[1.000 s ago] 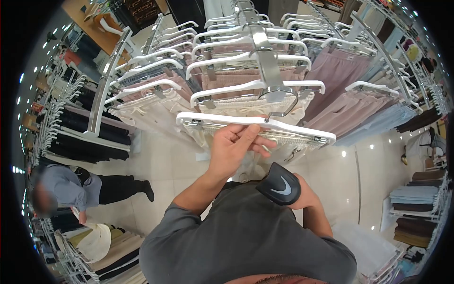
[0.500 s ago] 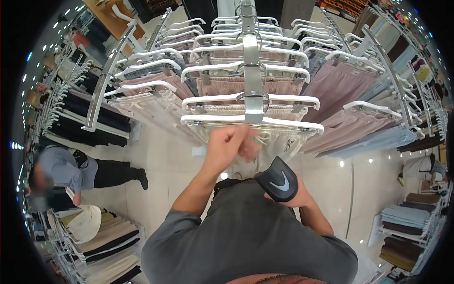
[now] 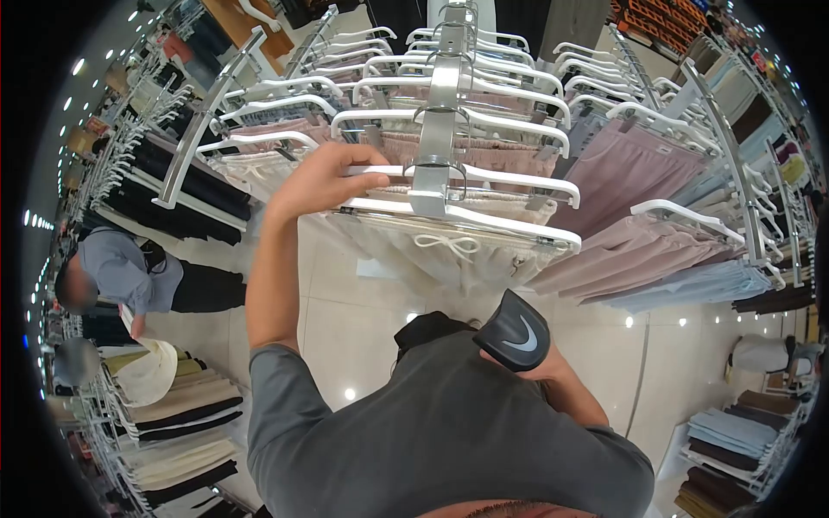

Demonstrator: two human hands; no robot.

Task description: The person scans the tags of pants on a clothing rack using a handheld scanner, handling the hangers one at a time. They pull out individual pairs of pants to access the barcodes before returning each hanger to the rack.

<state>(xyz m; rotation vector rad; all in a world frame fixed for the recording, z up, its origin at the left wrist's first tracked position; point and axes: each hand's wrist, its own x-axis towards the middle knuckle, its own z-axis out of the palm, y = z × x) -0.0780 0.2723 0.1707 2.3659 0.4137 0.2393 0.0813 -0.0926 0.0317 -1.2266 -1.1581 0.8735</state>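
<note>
Head, left hand (image 3: 325, 181) on hanger end (image 3: 399, 171), aisle (image 3: 332, 332)

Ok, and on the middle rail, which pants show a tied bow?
The cream pants on the frontmost white hanger, at the near end of the rail: their drawstring bow shows at the waist. The pants behind them show none.

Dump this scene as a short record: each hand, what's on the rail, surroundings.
left hand: grip on the second white hanger, near its left end
right hand: holds a black object with a pale curved mark
rail: metal, row of white hangers
front hanger: white, carries a cream garment with a tied bow
right side: pink garments, folded stacks
left side: another person
</note>
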